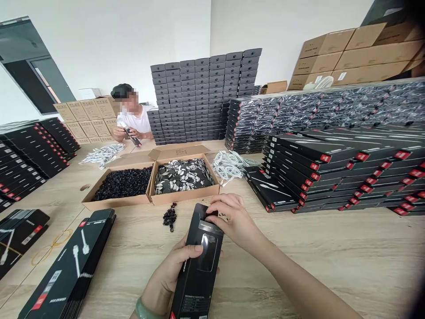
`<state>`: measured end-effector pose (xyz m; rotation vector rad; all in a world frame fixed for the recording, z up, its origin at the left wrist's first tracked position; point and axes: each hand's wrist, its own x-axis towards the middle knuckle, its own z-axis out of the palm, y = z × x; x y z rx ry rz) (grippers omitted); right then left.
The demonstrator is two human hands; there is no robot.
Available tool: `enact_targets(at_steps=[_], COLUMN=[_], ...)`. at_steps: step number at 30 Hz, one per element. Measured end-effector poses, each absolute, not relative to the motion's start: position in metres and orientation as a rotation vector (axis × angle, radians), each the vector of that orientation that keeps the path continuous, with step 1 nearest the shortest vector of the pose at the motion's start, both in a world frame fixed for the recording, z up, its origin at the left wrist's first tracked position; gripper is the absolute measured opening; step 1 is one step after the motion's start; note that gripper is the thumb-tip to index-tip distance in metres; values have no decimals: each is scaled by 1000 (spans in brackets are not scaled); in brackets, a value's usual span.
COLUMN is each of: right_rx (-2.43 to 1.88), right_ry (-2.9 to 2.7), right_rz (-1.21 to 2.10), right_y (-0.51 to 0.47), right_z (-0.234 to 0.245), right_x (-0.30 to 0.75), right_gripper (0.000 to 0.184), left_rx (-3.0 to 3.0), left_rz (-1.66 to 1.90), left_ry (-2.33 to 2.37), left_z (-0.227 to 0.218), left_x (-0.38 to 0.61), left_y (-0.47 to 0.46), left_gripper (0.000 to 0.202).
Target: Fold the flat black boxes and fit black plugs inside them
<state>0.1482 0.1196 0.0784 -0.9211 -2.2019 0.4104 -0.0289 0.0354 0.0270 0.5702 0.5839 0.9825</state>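
My left hand (172,270) grips a long black retail box (199,266) by its side, thumb across the front near its clear window. At the box's top end, my right hand (232,219) has its fingers curled and pinched at the upper flap. A small heap of black plastic pieces (170,218) lies on the wooden table (332,257) just left of the box. A green bangle sits on my left wrist.
Two open cardboard trays hold black pieces (122,182) and bagged cables (183,175). White cables (230,165) lie beside them. Flat black boxes (71,266) stack at left; filled boxes (348,168) pile at right. A person in a white shirt (133,122) works across the table.
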Motion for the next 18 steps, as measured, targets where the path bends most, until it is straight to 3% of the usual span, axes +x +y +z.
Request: enact_targets(at_steps=[3,7,13,18], right_rx=[-853,-887,-1226,-1161], right_ry=[-2301,-2326,-2349,-2400], right_rz=[306,469,679,741], right_y=[118,122,150,153], right_z=[81,81,52,38], right_x=[148,148,159,131], right_gripper=[15,18,13,19], left_rx=[580,568,439,333], left_rz=[968,983,1176,1417], left_ry=[613,656,720,482], left_z=[31,36,33,40], left_x=[-28,-28,-62,-98], left_y=[35,38,46,46], left_gripper=[59,70,42,54])
